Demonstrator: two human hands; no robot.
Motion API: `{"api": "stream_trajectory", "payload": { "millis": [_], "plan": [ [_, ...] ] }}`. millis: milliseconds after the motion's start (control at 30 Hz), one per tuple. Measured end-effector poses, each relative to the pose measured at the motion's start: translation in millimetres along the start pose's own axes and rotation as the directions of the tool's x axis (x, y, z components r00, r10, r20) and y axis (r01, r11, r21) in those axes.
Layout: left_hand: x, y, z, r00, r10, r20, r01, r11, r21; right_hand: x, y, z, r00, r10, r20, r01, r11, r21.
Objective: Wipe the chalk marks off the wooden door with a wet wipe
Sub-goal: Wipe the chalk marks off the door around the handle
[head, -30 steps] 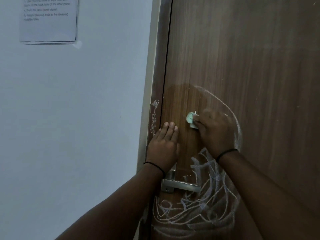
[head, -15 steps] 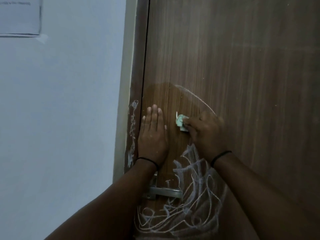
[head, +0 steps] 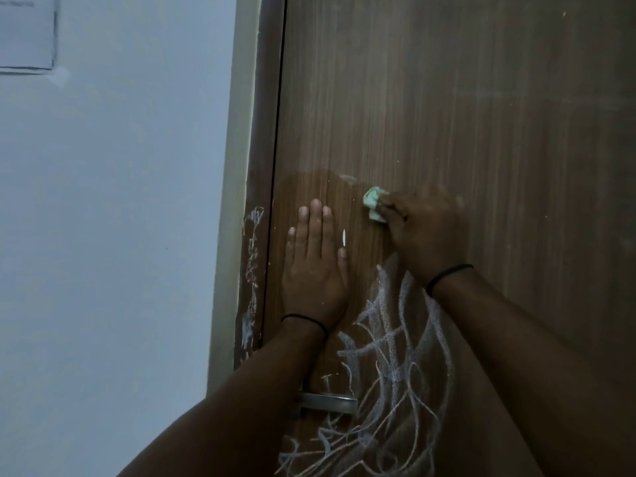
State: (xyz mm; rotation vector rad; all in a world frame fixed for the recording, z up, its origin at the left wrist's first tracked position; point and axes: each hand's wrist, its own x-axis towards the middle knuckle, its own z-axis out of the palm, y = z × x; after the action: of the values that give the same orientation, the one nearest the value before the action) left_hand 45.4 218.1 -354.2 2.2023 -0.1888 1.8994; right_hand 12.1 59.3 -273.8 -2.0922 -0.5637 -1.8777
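The brown wooden door (head: 447,108) fills the right of the view. White chalk scribbles (head: 392,380) cover its lower middle, and more chalk marks (head: 253,270) run down the door frame at its left. My right hand (head: 423,235) pinches a crumpled pale green wet wipe (head: 374,204) against the door, above the scribbles, at the edge of a darker damp patch (head: 358,249). My left hand (head: 315,266) lies flat on the door with straight fingers pointing up, left of the wipe.
A metal door handle (head: 327,402) sticks out below my left wrist, partly hidden by my forearm. A pale wall (head: 120,218) is on the left, with a paper sheet (head: 27,32) stuck at the top left corner.
My right hand has carried the wipe upward and to the right along the chalk arc, which has vanished. My left hand flattened on the door. The view shifted right.
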Motion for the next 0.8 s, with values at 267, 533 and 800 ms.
{"api": "stream_trajectory", "payload": {
  "millis": [267,533,800],
  "plan": [
    [0.0,-1.3,2.3,1.0,0.005,-0.008,-0.005,1.0,0.015,40.9,-43.7,20.4,0.995,-0.09,0.029,0.088,0.993,0.084],
    [-1.4,-1.4,2.4,1.0,0.018,-0.017,-0.018,1.0,0.012,8.3,1.0,5.7,0.995,0.06,-0.076,-0.053,0.995,0.081],
    [-1.0,-2.6,2.4,1.0,0.019,0.0,-0.019,0.999,0.03,-46.0,19.3,4.1,0.981,0.171,-0.09,-0.165,0.984,0.071]
  ]
}}
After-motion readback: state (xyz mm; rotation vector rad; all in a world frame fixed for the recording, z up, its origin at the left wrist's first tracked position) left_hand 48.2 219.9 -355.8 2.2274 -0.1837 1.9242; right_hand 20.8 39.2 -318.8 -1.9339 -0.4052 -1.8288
